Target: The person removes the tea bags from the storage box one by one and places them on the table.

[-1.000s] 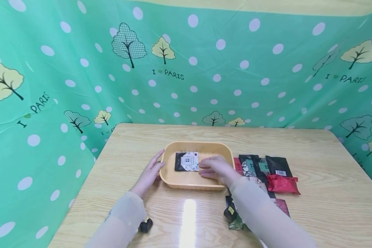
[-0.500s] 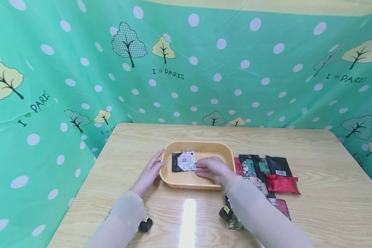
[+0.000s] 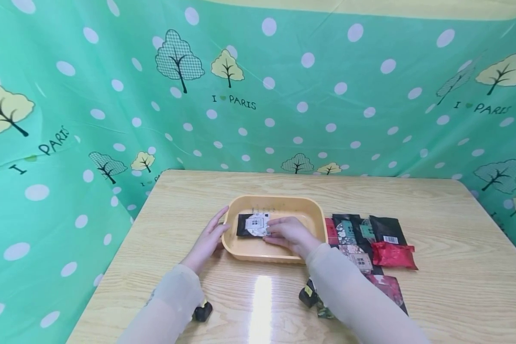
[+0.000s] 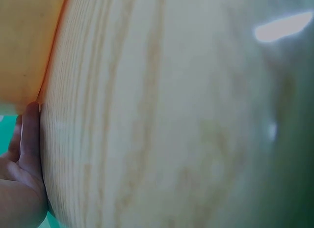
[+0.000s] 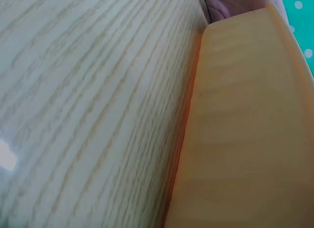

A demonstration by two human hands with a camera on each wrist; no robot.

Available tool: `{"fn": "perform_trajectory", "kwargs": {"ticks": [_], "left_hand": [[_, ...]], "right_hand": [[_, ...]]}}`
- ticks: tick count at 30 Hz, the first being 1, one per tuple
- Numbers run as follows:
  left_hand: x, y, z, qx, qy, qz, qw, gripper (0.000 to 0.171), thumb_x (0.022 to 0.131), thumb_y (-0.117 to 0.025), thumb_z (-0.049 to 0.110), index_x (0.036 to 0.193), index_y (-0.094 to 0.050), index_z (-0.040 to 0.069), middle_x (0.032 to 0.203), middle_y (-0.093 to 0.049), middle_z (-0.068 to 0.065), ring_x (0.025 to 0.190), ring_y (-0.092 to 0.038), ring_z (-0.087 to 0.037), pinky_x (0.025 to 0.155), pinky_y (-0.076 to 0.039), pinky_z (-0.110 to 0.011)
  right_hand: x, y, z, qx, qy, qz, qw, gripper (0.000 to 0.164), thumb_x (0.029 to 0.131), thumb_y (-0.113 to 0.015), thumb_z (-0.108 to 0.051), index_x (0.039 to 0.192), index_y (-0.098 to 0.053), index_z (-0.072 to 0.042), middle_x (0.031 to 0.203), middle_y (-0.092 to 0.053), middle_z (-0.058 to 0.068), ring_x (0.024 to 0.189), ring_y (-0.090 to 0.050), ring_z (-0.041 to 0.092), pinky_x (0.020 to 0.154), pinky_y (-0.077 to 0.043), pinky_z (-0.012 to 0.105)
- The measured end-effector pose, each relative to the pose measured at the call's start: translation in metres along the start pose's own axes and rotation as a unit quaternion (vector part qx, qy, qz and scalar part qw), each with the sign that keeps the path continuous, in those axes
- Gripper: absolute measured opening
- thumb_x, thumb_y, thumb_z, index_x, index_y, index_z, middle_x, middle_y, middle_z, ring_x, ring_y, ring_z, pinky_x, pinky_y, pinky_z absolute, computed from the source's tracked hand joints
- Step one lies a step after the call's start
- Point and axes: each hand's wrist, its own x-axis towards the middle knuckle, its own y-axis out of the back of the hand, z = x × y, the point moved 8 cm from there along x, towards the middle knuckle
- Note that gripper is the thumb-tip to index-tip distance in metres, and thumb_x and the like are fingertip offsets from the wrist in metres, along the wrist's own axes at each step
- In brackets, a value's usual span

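A flat black and white sachet (image 3: 254, 224) with a printed label lies in the left half of a shallow yellow plastic basin (image 3: 273, 258). My right hand (image 3: 293, 234) reaches into the basin from the right and pinches the sachet's right end between fingers and thumb. At the basin's left end my left hand (image 3: 206, 242) rests with its fingers extended along the outer wall. The left wrist view shows the left hand (image 4: 24, 159) touching the basin's side (image 4: 24, 51). In the right wrist view the basin's outer wall (image 5: 245, 120) fills the right side, and the sachet is hidden.
Several sachets lie overlapping right of the basin, among them a black one with a barcode (image 3: 383, 228), a shiny red packet (image 3: 394, 256) and a pink floral one (image 3: 356, 256). The right forearm covers part of them. Behind the wooden table (image 3: 189, 191) hangs a green dotted curtain (image 3: 258, 143).
The sachet has shifted left inside the basin, and my right hand has moved left with it, its fingertips now overlapping the sachet's right end. My left hand has stayed at the basin's left end.
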Motion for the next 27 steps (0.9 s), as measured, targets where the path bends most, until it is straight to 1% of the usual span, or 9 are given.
{"fn": "perform_trajectory", "kwargs": {"ticks": [6, 12, 19, 27], "left_hand": [[-0.001, 0.0, 0.001, 0.001, -0.003, 0.002, 1.0, 0.057, 0.103, -0.047, 0.028, 0.156, -0.028, 0.033, 0.155, -0.036, -0.022, 0.132, -0.052, -0.038, 0.104, -0.052, -0.04], [0.0, -0.001, 0.0, -0.007, -0.001, -0.006, 1.0, 0.057, 0.103, -0.047, 0.028, 0.156, -0.027, 0.034, 0.158, -0.033, -0.022, 0.135, -0.049, -0.039, 0.108, -0.048, -0.042], [0.0, -0.001, 0.001, -0.001, -0.003, -0.004, 1.0, 0.057, 0.103, -0.047, 0.029, 0.156, -0.027, 0.035, 0.157, -0.035, -0.022, 0.134, -0.05, -0.039, 0.107, -0.049, -0.041], [-0.002, -0.002, 0.002, 0.004, -0.003, -0.009, 1.0, 0.057, 0.103, -0.045, 0.03, 0.156, -0.025, 0.035, 0.158, -0.031, -0.022, 0.136, -0.047, -0.04, 0.108, -0.048, -0.043]], "right_hand": [[-0.002, -0.002, -0.001, 0.003, 0.006, -0.001, 1.0, 0.037, 0.092, -0.057, 0.009, 0.128, -0.054, 0.013, 0.108, -0.063, 0.024, 0.072, -0.07, 0.018, 0.082, -0.062, 0.032], [-0.002, -0.002, -0.004, -0.004, 0.036, 0.007, 0.999, 0.036, 0.091, -0.056, 0.012, 0.127, -0.054, 0.017, 0.101, -0.063, 0.021, 0.07, -0.069, 0.015, 0.077, -0.063, 0.028], [-0.006, -0.002, -0.01, -0.03, 0.064, 0.029, 0.997, 0.034, 0.089, -0.057, 0.012, 0.123, -0.059, 0.013, 0.115, -0.061, 0.028, 0.073, -0.069, 0.015, 0.075, -0.062, 0.026], [-0.019, 0.008, -0.022, -0.052, 0.107, 0.058, 0.991, 0.033, 0.088, -0.06, 0.01, 0.121, -0.063, 0.01, 0.116, -0.065, 0.026, 0.071, -0.07, 0.014, 0.073, -0.062, 0.026]]}}
